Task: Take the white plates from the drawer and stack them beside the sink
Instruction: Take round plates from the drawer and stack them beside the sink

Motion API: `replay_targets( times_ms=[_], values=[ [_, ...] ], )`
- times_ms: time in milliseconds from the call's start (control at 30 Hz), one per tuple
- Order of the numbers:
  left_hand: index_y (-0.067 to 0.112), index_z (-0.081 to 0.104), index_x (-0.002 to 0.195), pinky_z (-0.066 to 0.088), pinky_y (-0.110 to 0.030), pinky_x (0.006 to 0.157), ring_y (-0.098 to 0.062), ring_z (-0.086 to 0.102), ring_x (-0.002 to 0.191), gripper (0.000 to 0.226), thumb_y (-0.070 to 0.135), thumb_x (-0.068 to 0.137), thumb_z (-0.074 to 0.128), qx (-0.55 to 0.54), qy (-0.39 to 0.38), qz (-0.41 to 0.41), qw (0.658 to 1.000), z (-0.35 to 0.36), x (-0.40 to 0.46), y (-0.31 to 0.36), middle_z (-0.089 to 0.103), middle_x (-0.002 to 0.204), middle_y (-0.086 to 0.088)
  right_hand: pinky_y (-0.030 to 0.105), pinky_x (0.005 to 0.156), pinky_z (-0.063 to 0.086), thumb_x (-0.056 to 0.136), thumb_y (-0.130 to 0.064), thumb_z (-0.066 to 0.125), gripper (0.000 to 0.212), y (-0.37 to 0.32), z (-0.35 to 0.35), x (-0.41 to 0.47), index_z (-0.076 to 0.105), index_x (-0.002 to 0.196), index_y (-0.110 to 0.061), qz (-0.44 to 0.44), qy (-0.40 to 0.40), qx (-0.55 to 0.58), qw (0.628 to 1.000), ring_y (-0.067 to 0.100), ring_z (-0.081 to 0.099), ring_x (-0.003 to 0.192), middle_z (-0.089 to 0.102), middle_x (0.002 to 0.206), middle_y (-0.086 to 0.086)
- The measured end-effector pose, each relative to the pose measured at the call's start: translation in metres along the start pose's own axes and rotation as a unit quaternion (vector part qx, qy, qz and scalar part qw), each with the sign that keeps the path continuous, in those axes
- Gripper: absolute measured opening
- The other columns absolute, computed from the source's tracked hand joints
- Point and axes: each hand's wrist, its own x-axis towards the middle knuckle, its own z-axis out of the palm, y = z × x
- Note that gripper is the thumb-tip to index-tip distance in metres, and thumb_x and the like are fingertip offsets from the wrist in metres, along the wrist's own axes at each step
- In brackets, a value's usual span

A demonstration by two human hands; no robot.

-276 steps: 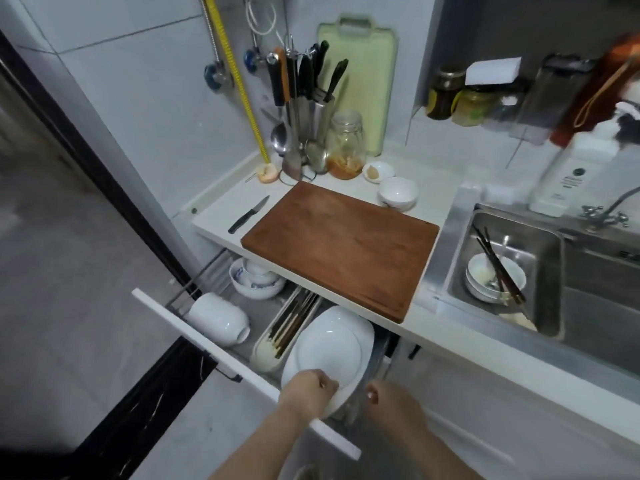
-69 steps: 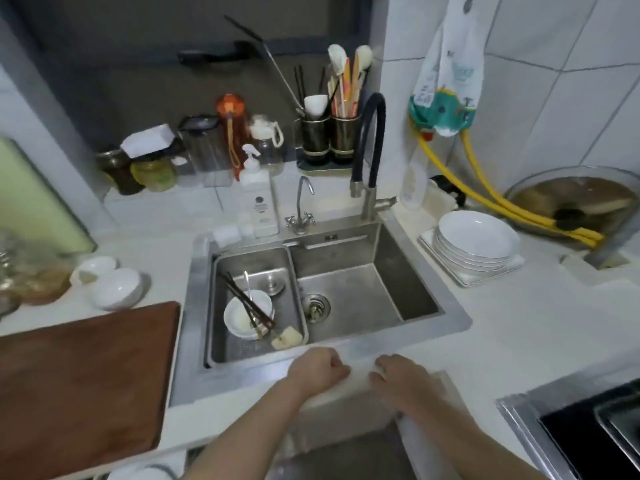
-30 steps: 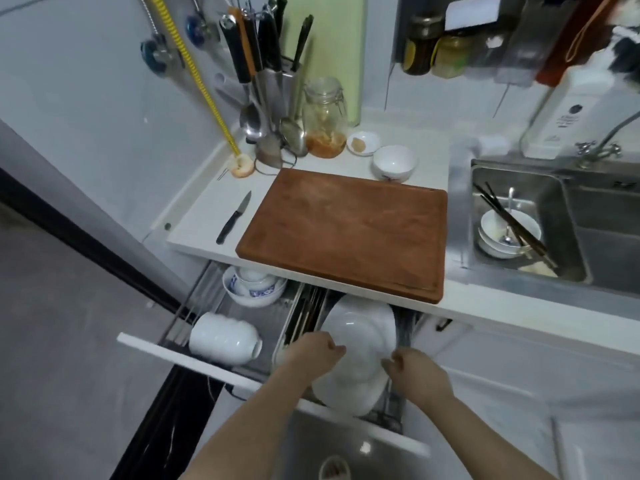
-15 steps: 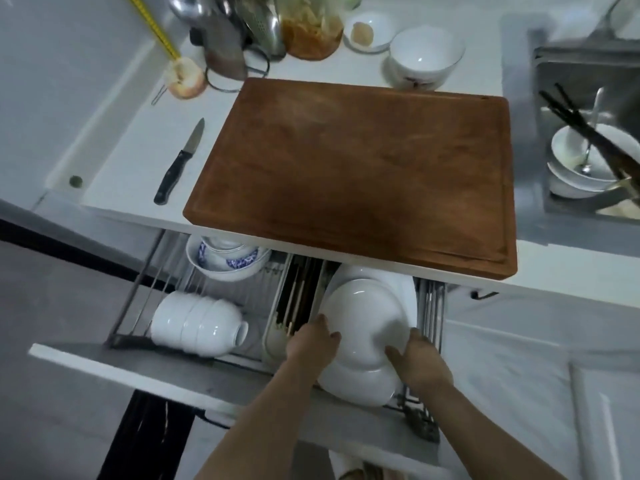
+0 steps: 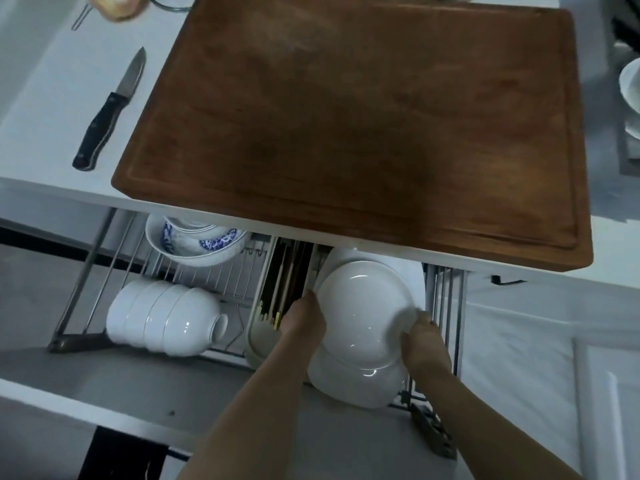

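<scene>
White plates stand on edge in the wire rack of the open drawer [image 5: 114, 382] under the counter. The front white plate [image 5: 363, 313] is gripped at both sides. My left hand [image 5: 304, 320] holds its left rim. My right hand [image 5: 424, 344] holds its right rim, fingers curled over the edge. A second white plate [image 5: 360, 386] shows below it and another rim behind it. The sink is only a sliver at the right edge.
A large wooden cutting board [image 5: 353, 126] overhangs the counter above the drawer. A black-handled knife [image 5: 109, 112] lies left of it. The drawer also holds stacked white bowls [image 5: 162, 318], blue-patterned bowls [image 5: 194, 242] and a chopstick holder [image 5: 277, 299].
The camera has dropped closer to the drawer. Both hands have closed further round the front plate's rim, and the plate stands slightly higher in the rack.
</scene>
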Motion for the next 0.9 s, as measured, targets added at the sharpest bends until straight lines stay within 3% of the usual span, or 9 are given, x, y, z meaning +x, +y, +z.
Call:
replay_targets(
  times_ms=[200, 367, 567, 700, 800, 900],
  values=[
    [0.008, 0.037, 0.137, 0.054, -0.039, 0.086, -0.03, 0.061, 0.109, 0.043, 0.006, 0.095, 0.046, 0.0, 0.016, 0.011, 1.0, 0.001, 0.005, -0.001, 0.061, 0.122, -0.014, 0.043, 0.101, 0.045, 0.1, -0.007, 0.031, 0.044, -0.002, 0.004, 0.006, 0.025, 0.143, 0.001, 0.026, 0.007, -0.002, 1.0, 0.035, 0.055, 0.12, 0.053, 0.133, 0.022],
    [0.01, 0.04, 0.136, 0.052, -0.037, 0.082, -0.028, 0.061, 0.107, 0.041, 0.006, 0.095, 0.043, -0.037, 0.026, 0.006, 0.999, -0.005, -0.007, -0.007, 0.061, 0.122, -0.012, 0.042, 0.09, 0.049, 0.097, 0.002, 0.026, 0.041, -0.008, -0.006, -0.005, 0.031, 0.137, 0.003, 0.029, 0.022, -0.005, 0.999, 0.037, 0.06, 0.111, 0.057, 0.124, 0.025],
    [0.008, 0.054, 0.112, 0.043, -0.03, 0.062, -0.022, 0.057, 0.079, 0.025, 0.005, 0.088, 0.046, -0.112, 0.059, 0.027, 0.992, -0.032, -0.049, -0.02, 0.064, 0.097, -0.009, 0.043, 0.088, 0.049, 0.091, 0.002, 0.031, 0.043, -0.019, -0.03, -0.045, 0.033, 0.134, -0.004, 0.032, 0.008, -0.01, 0.999, 0.036, 0.06, 0.108, 0.061, 0.12, 0.02],
    [0.009, 0.054, 0.091, 0.038, -0.024, 0.057, -0.021, 0.052, 0.07, 0.011, 0.005, 0.085, 0.047, -0.136, 0.088, 0.062, 0.985, -0.053, -0.091, -0.027, 0.058, 0.081, -0.006, 0.038, 0.077, 0.046, 0.088, -0.005, 0.042, 0.039, -0.021, -0.054, -0.084, 0.038, 0.127, -0.008, 0.005, 0.006, 0.016, 1.0, 0.034, 0.06, 0.102, 0.063, 0.112, 0.017],
    [0.009, 0.062, 0.102, 0.036, -0.021, 0.052, -0.017, 0.054, 0.072, 0.02, 0.007, 0.085, 0.051, -0.166, 0.106, 0.094, 0.976, -0.066, -0.121, -0.027, 0.059, 0.082, 0.0, 0.038, 0.073, 0.048, 0.088, -0.008, 0.045, 0.035, -0.018, -0.074, -0.115, 0.04, 0.122, -0.008, -0.017, 0.016, 0.047, 0.999, 0.035, 0.061, 0.094, 0.064, 0.103, 0.016],
    [0.011, 0.064, 0.11, 0.045, -0.023, 0.06, -0.017, 0.06, 0.077, 0.026, 0.009, 0.087, 0.052, -0.19, 0.102, 0.115, 0.97, -0.075, -0.154, -0.022, 0.066, 0.089, -0.001, 0.04, 0.072, 0.048, 0.089, -0.013, 0.047, 0.029, -0.008, -0.091, -0.143, 0.043, 0.117, -0.009, -0.023, 0.038, 0.076, 0.996, 0.036, 0.062, 0.094, 0.065, 0.104, 0.017]
  ],
)
